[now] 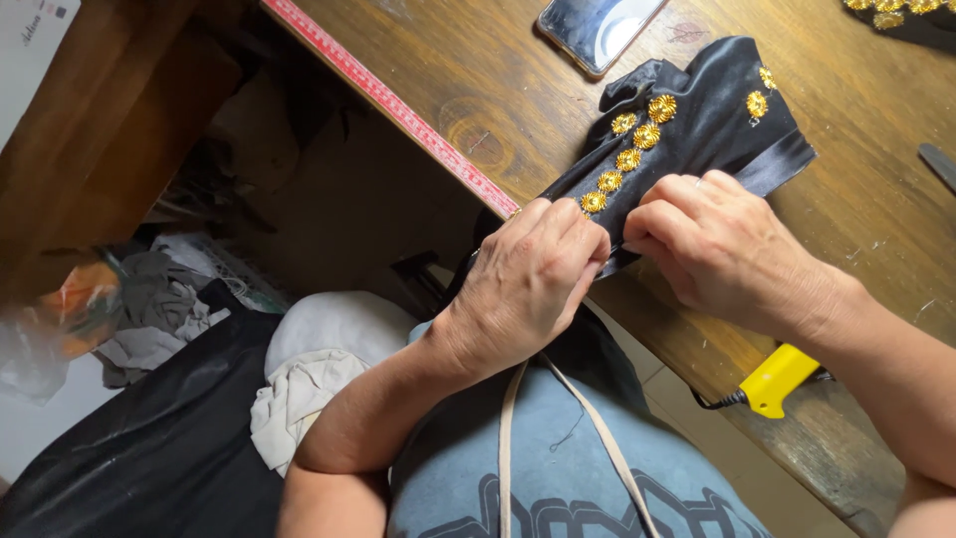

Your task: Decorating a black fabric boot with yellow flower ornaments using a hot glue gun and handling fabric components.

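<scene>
A piece of black satin fabric [702, 125] lies over the near edge of the wooden table [518, 90]. A row of gold flower-shaped ornaments [629, 157] runs along it, with more near its far corner. My left hand [533, 279] grips the fabric's near end at the table edge, fingers curled shut on it. My right hand [717, 244] pinches the same fabric just beside the lowest ornament. The two hands almost touch. What lies between the fingertips is hidden.
A red measuring tape [398, 112] is fixed along the table edge. A phone [596, 28] lies at the back. A yellow tool with a black cord [777, 379] sits at the table edge by my right forearm. Cloth scraps [149, 309] pile on the floor at left.
</scene>
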